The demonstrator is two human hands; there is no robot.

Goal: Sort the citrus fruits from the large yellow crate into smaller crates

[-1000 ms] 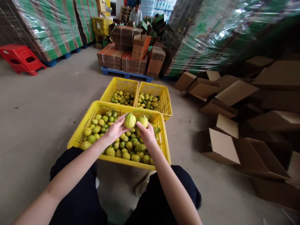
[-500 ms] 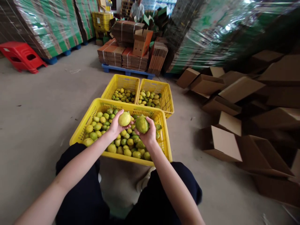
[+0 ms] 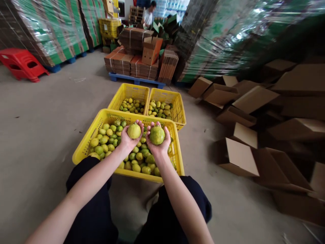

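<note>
My left hand (image 3: 127, 139) cradles a pale yellow lemon (image 3: 134, 131) in its palm, fingers curled around the far side. In my right hand (image 3: 160, 150) rests a larger, greener lemon (image 3: 156, 135), with the thumb on its right and fingertips showing behind it. Both hands are palm up, side by side and slightly apart, above a large yellow crate (image 3: 88, 135). Loose lemons (image 3: 103, 140), some yellow and some green, fill much of that crate; my hands and forearms hide part of them.
Two yellow crates, a left one (image 3: 115, 98) and a right one (image 3: 179, 106), stand beyond, each holding lemons. Flattened cartons (image 3: 119, 62) sit on a blue pallet (image 3: 137, 80). Open cardboard boxes (image 3: 241, 156) lie at right. A red stool (image 3: 21, 62) stands left; a person (image 3: 147, 16) is behind.
My hands have turned more palm up and moved slightly apart, each keeping its lemon. The whole view has shifted a little.
</note>
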